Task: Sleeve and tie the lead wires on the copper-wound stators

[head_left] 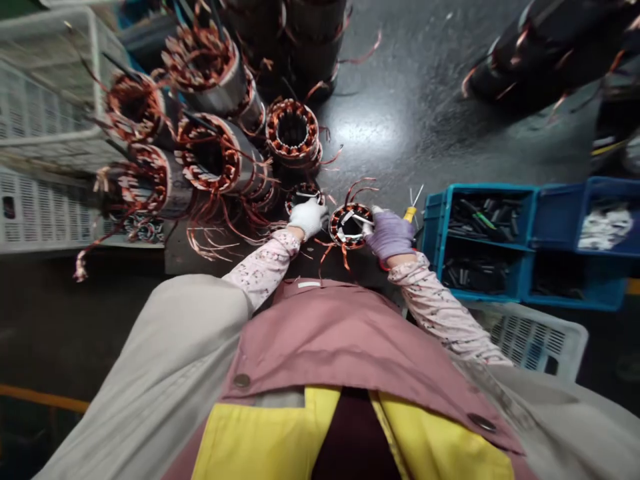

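A small motor stator [349, 225] with copper windings and loose wire ends sits on the dark workbench just in front of me. My left hand [308, 217], in a white glove, is closed against the stator's left side. My right hand [389, 233], in a purple glove, is closed on a thin white strip [360, 219] that lies across the stator's bore. A yellow-handled tool [411, 212] sticks up behind my right hand; I cannot tell if the hand holds it.
Several larger wound stators [210, 153] are stacked at the left and back. Blue bins [483, 243] with dark small parts stand at the right, a white crate [540, 337] below them, white crates [45, 100] at far left. Another stator [545, 47] lies at top right.
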Motion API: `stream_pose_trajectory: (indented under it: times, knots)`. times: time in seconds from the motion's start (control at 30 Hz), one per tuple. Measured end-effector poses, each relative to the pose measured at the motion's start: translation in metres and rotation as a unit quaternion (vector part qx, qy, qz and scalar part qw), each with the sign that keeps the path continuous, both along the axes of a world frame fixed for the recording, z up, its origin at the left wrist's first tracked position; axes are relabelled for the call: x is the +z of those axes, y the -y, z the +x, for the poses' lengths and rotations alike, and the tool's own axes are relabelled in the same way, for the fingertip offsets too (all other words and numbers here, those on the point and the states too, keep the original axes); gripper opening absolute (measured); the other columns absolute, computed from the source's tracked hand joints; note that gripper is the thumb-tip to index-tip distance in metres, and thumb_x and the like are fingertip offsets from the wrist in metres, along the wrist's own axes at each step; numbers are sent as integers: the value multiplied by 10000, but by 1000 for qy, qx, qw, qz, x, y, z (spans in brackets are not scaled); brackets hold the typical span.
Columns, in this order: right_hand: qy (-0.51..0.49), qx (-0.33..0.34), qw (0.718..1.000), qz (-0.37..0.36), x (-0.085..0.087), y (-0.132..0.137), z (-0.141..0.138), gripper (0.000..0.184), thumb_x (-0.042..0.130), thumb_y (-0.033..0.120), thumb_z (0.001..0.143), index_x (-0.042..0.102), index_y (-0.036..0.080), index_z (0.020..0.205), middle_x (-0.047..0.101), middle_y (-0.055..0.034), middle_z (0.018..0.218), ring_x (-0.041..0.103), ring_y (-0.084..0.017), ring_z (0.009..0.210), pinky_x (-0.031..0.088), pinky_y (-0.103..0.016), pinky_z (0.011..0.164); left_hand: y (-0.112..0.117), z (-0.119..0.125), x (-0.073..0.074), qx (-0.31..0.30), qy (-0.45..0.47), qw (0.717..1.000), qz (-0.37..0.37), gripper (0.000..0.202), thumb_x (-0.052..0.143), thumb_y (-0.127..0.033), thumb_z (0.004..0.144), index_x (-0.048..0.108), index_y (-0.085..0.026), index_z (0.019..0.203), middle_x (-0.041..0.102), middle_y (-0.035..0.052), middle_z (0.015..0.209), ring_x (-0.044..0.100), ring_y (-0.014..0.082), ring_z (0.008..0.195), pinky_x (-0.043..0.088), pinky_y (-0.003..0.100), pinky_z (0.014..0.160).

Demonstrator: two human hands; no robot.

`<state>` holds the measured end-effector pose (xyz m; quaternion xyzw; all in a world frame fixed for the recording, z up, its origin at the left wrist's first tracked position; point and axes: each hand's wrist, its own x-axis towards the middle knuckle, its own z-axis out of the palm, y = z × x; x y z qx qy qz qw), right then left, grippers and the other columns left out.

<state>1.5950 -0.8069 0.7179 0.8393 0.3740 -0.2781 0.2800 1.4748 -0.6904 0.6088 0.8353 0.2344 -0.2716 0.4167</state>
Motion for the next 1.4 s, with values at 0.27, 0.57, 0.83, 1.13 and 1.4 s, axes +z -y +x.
stream_pose_trajectory:
  times: [0.27,0.57,0.83,1.13,1.4]
  knots:
    - [-105,101,975,170,-33,-6,6,335,476,273,924,689,157,1154,629,-145,1287,544,-305,1169,377,-472,1006,0,-22,39,14,45,998,29,365,383,-300,987,628,-167,1222,572,110,1335,602,234,1155,476,312,957]
    - [-158,-16,953,257,-14,21,26,354,503,325,913,690,168,1171,654,-116,1253,576,-269,1171,426,-422,1037,14,23,69,-92,146,979,109,567,529,-250,933,407,-177,1481,399,202,1519,564,327,1221,488,414,935]
    - [-141,121,976,110,0,36,2,563,674,369,822,578,158,1335,413,-158,1518,401,-373,1315,300,-528,1059,2,67,69,-207,94,973,45,280,607,-295,852,783,-76,838,700,85,706,683,184,695,542,234,731]
    - [-151,126,972,129,-10,35,2,518,653,421,828,622,147,1266,349,-109,1569,384,-389,1299,284,-503,1041,-6,16,65,-275,148,948,60,380,561,-308,888,650,-187,1238,668,118,1183,664,230,1005,496,278,806]
    - [-160,97,972,139,-8,32,-2,518,679,379,797,626,136,1252,367,-137,1553,386,-403,1303,298,-550,1047,16,48,101,-295,35,953,54,223,568,-123,822,765,-109,925,725,114,803,699,250,914,530,308,859]
